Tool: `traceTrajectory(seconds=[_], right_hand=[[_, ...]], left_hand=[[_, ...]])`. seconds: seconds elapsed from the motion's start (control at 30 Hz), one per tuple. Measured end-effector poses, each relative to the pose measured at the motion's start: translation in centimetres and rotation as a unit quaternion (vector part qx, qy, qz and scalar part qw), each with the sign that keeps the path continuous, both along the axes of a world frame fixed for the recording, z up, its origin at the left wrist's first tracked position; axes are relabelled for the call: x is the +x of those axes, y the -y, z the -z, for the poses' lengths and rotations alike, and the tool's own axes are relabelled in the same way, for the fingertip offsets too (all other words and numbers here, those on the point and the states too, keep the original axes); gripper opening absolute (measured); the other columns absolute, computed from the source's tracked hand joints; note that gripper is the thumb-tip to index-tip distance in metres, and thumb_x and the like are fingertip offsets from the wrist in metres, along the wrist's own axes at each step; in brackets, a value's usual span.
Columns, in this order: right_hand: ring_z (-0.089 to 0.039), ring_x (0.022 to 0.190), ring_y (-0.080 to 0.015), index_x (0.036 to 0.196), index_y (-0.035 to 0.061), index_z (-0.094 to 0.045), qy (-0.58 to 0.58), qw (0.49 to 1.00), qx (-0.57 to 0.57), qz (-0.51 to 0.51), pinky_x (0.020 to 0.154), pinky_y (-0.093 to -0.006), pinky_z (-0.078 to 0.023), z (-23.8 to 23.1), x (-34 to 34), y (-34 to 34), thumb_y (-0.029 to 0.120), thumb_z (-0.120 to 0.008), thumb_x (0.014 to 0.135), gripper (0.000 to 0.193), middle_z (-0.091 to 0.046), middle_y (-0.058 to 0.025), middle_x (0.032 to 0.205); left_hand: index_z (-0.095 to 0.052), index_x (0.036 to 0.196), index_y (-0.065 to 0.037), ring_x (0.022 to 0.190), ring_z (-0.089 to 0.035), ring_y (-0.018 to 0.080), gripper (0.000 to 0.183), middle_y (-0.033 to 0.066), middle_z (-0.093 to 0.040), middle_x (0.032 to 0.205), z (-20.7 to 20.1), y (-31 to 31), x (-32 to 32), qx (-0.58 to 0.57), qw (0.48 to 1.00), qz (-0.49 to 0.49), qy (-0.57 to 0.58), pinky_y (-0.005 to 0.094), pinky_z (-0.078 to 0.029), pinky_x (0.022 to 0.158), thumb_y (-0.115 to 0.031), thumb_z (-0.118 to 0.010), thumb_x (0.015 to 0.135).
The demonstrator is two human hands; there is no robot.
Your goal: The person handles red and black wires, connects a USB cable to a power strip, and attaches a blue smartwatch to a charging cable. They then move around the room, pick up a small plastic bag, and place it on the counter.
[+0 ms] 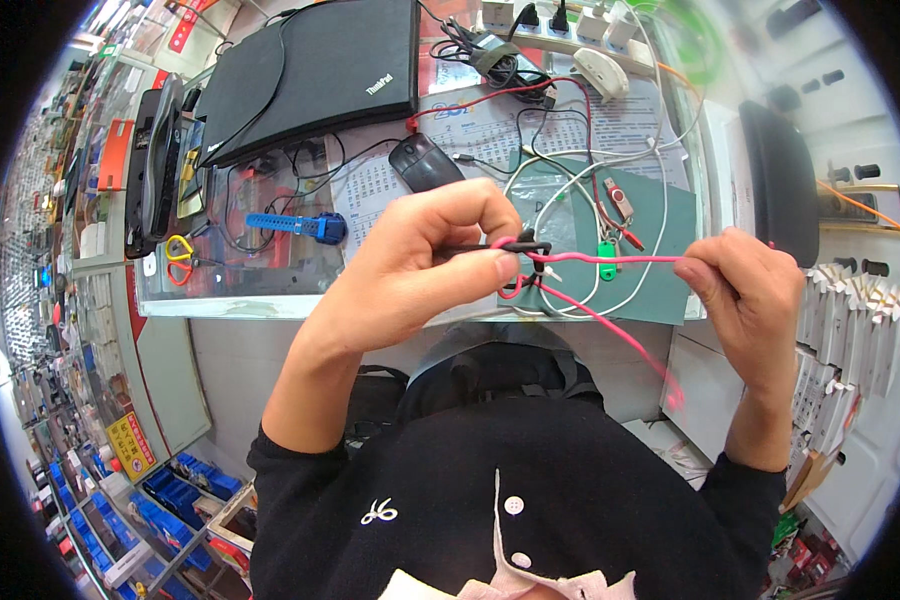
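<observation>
In front of my chest, above the near edge of the desk, my left hand (pixel 410 265) is closed, with thumb and forefinger pinching a thin black cord (pixel 538 248). A bright pink cord (pixel 600 259) loops around the black cord at those fingertips. One length of it runs taut to the right, into the closed fingers of my right hand (pixel 755 295). Its other end hangs loose, slanting down to the right below my hands. What lies inside my left palm is hidden by the curled fingers.
On the glass-topped desk lie a closed black laptop (pixel 315 80), a black mouse (pixel 424 163), a blue-strapped watch (pixel 298 226), scissors (pixel 179 258), a red USB stick (pixel 618 200) and a green tag (pixel 607 262). Tangled cables and a power strip (pixel 560 42) are behind. Shelves (pixel 90 240) stand left.
</observation>
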State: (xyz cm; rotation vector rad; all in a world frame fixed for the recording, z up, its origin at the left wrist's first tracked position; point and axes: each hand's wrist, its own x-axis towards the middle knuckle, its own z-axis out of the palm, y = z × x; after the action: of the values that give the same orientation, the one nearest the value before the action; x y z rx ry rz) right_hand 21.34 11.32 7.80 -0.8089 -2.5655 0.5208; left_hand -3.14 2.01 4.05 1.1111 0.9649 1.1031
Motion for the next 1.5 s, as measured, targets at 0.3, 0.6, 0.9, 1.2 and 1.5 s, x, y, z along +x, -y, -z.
traceTrajectory(seconds=[0.3,0.6,0.9,1.2,1.5], right_hand=[[-0.051,0.057,-0.0095,0.090,-0.0007,-0.066,-0.074,0.974,-0.214,0.022,0.050,-0.0202,-0.038,-1.5,-0.1,1.0,0.005,-0.067,0.078,0.014,-0.063,-0.0081,0.075],[-0.056,0.047,-0.0217,0.076,0.0024,-0.059,-0.068,0.966,-0.247,0.011,0.046,-0.0293,-0.041,1.2,-3.5,5.2,0.008,-0.066,0.079,0.009,-0.054,-0.0102,0.056],[-0.043,0.047,-0.0019,0.074,0.0014,-0.053,-0.269,0.803,-0.517,0.121,0.041,-0.0185,-0.030,2.5,-3.3,4.5,0.014,-0.059,0.087,0.019,-0.049,0.0025,0.057],[-0.055,0.061,-0.0062,0.091,0.0004,-0.059,-0.206,0.918,-0.328,0.085,0.055,-0.0212,-0.043,2.9,-3.7,5.2,0.011,-0.065,0.083,0.015,-0.058,-0.0026,0.069],[-0.057,0.073,-0.0164,0.088,0.0021,-0.060,-0.283,0.950,-0.114,0.063,0.062,-0.0267,-0.046,2.9,-5.3,4.7,0.006,-0.072,0.071,0.021,-0.058,-0.0062,0.082]], left_hand=[[-0.062,0.098,0.003,0.069,-0.049,0.0038,0.021,0.0008,-0.057,0.081,0.4,0.4,-0.2,-0.063,0.993,-0.036,0.095,0.0185,-0.039,0.060,-0.014,-0.064,0.086],[-0.065,0.097,0.003,0.070,-0.050,0.0051,0.015,0.0015,-0.057,0.078,0.4,0.7,2.4,0.061,0.978,-0.171,-0.098,0.0181,-0.037,0.059,-0.005,-0.062,0.085],[-0.062,0.111,0.001,0.077,-0.055,0.0080,0.028,0.0032,-0.062,0.085,0.1,0.2,2.1,0.027,0.991,-0.131,-0.001,0.0210,-0.043,0.066,-0.002,-0.062,0.084],[-0.063,0.106,0.003,0.087,-0.061,0.0110,0.026,0.0079,-0.065,0.095,0.7,-0.1,2.2,-0.041,0.987,-0.108,0.108,0.0246,-0.050,0.076,-0.003,-0.066,0.081],[-0.064,0.102,0.002,0.080,-0.061,0.0098,0.024,0.0062,-0.065,0.090,1.0,0.4,2.1,-0.031,0.990,-0.127,0.049,0.0235,-0.050,0.073,-0.005,-0.069,0.080]])
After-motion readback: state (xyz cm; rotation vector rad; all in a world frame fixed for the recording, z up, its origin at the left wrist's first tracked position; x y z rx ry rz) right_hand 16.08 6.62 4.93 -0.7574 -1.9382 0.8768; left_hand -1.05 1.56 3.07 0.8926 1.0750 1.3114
